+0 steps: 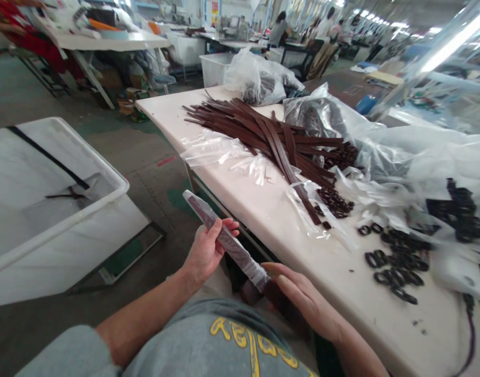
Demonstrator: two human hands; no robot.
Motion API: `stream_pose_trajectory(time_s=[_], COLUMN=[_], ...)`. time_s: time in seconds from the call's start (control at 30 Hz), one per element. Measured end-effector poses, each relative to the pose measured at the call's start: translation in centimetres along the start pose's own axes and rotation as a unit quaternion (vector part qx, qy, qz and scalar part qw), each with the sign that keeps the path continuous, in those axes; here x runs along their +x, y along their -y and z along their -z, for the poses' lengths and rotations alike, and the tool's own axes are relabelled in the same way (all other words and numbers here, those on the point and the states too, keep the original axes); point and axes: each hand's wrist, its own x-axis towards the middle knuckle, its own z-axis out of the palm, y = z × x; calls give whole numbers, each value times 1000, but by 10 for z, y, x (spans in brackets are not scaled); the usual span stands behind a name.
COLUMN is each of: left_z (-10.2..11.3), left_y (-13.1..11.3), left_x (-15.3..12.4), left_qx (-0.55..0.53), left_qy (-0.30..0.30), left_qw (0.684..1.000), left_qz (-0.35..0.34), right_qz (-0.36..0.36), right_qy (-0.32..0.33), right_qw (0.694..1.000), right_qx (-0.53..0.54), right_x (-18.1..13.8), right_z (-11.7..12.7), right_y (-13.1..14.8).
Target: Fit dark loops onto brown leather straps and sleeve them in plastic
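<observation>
A brown strap in a clear plastic sleeve (224,236) runs slantwise above my lap. My left hand (207,250) grips its middle, fingers curled round it. My right hand (306,301) lies at the strap's lower end, fingers together along it, beside the table's near edge. A fanned pile of bare brown straps (263,133) lies on the white table (247,204). Loose clear plastic sleeves (220,152) lie beside that pile. Several dark oval rings (392,262) are scattered on the table to the right.
A large white bin (63,209) stands on the floor to my left with a dark strap inside. Clear plastic bags (259,78) with dark parts crowd the table's far and right side. Other tables and people are at the back of the hall.
</observation>
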Motion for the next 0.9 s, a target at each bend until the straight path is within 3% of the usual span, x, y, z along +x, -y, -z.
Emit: stream_pose_trajectory(time_s=[0.17, 0.27, 0.33, 0.5, 0.57, 0.67, 0.73, 0.9], left_z=[-12, -15, -15, -18, -18, -15, -12, -18], left_y=[46, 70, 70, 36, 37, 60, 71, 53], left_x=[-21, -34, -32, -4, -2, -17, -25, -10], left_qx=[38, 85, 96, 28, 52, 123, 143, 88], left_qy=[63, 123, 142, 74, 66, 106, 129, 98], left_qw=[996, 981, 975, 996, 996, 981, 969, 990], left_qz=[55, 128, 141, -27, -8, 110, 154, 57], right_qz=[-46, -20, 4, -25, -31, -3, 16, -20], right_qy=[-78, -124, -138, -128, -127, -151, -157, -128], right_qw=[996, 992, 990, 991, 991, 988, 987, 991], right_qx=[-18, -10, -21, -10, -3, -14, -16, 18], right_x=[11, 21, 21, 7, 5, 7, 7, -4], right_z=[-27, -35, -33, -22, -22, -22, -21, -16], right_y=[-21, -27, -31, -40, -40, -37, -37, -50])
